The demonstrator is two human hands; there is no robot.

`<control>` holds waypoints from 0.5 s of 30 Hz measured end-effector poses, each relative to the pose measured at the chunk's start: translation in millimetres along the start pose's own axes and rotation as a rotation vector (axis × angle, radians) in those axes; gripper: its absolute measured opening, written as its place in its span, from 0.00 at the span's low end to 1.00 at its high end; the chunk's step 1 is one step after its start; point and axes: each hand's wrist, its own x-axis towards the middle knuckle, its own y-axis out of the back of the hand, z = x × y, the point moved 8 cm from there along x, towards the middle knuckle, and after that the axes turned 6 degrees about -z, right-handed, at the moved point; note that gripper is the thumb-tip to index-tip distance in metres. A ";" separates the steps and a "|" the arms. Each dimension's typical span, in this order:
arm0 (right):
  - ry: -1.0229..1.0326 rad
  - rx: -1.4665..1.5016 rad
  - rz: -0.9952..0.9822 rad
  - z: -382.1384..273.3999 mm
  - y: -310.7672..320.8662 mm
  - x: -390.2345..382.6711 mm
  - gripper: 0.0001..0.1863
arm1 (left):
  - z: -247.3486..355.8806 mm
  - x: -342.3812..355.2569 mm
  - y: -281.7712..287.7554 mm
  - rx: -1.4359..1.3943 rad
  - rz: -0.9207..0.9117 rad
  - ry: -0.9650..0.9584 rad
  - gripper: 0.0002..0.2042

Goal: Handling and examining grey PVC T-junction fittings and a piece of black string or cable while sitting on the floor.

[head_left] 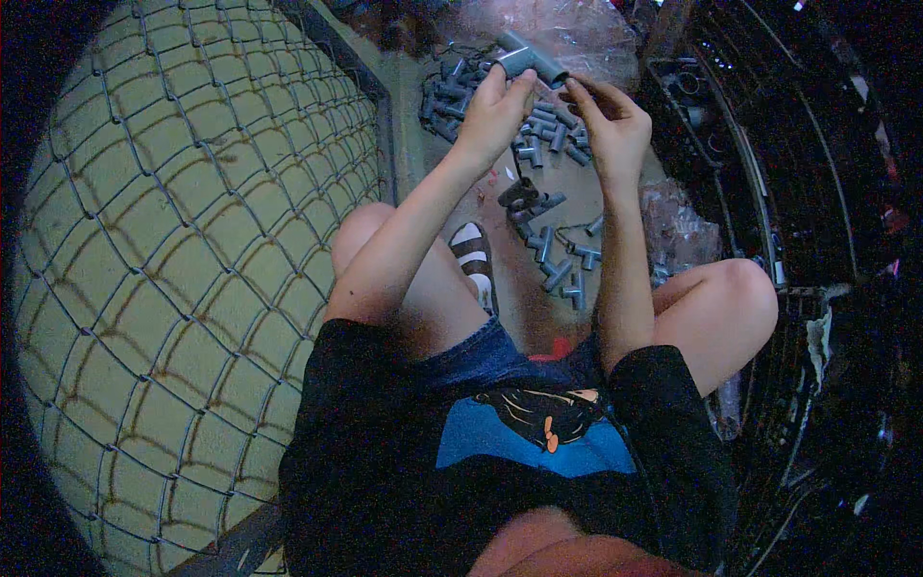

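A grey plastic pipe tee point(519, 60) is held up in front of me, over the heap on the floor. My left hand point(495, 113) is closed around its near left part, thumb against the side. At the tee's right-hand end, my right hand point(613, 123) has thumb and fingers drawn together in a pinch. Whether anything small sits between those fingertips is too fine to make out. Below and beyond both hands lies a pile of similar grey tees point(556, 135). More loose tees point(556, 274) are scattered on the floor nearer my legs.
A chain-link fence point(221, 231) fills the left side. My sandalled foot point(471, 255) rests beside the scattered tees. Among them lies a dark object point(519, 192). Clear plastic bags point(681, 231) lie to the right, near a dark rack point(760, 202).
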 end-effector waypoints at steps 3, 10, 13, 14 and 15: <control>0.139 -0.289 0.061 -7.5 -0.8 -1.9 0.11 | 3.4 -0.7 -2.4 0.080 -0.029 0.000 0.12; 0.484 -0.798 0.110 -59.6 -4.8 7.8 0.08 | 28.2 -4.7 27.1 0.443 -0.554 0.195 0.23; 0.602 -1.035 0.094 -95.2 -5.2 17.5 0.08 | 60.0 -16.9 48.9 0.389 -0.620 0.009 0.23; 0.565 -1.147 0.052 -103.0 -6.6 20.5 0.05 | 64.4 -16.1 56.9 0.320 -0.561 0.034 0.22; 0.605 -1.050 -0.025 -113.9 -12.7 19.3 0.06 | 63.0 -14.5 65.4 0.273 -0.448 0.108 0.21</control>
